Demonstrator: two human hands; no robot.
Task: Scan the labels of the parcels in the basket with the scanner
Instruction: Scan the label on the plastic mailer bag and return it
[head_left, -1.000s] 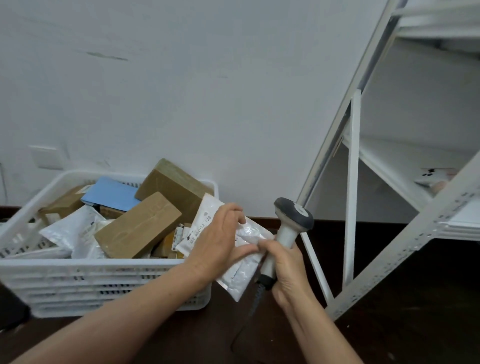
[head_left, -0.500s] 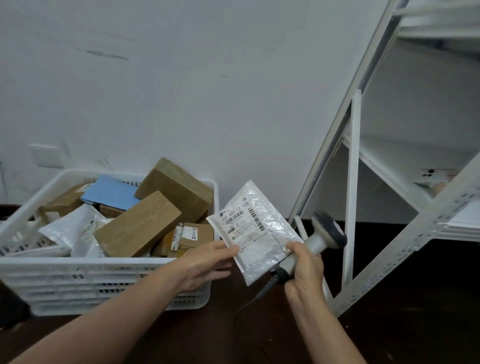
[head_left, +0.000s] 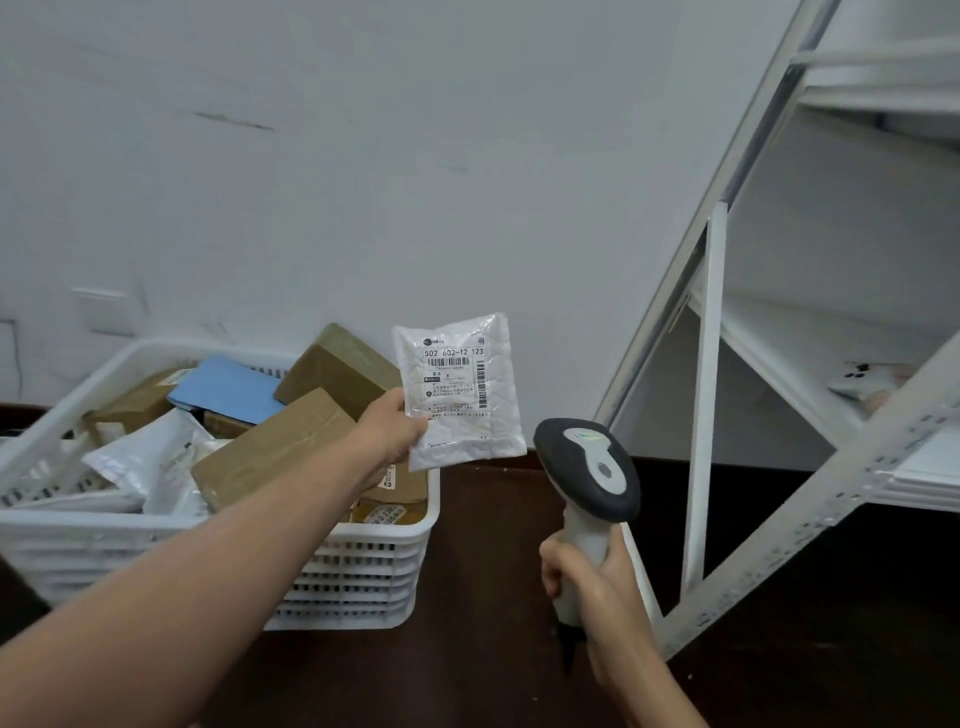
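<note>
Two hands are busy: your left hand pinches the lower left edge of a white pouch, fingers closed on it, holding it upright in the air with its label facing you. Your right hand is wrapped tight around the handle of the scanner, whose dark head sits just below and to the right of the pouch, apart from it. Whether its window points at the label you cannot tell from here. Left of the pouch stands the white basket on the dark floor, piled with parcels: brown boxes, a blue flat packet, white bags and a labelled carton in the near right corner. Your left forearm crosses above the basket's right end. To the right, a white rack leans through the view.
</note>
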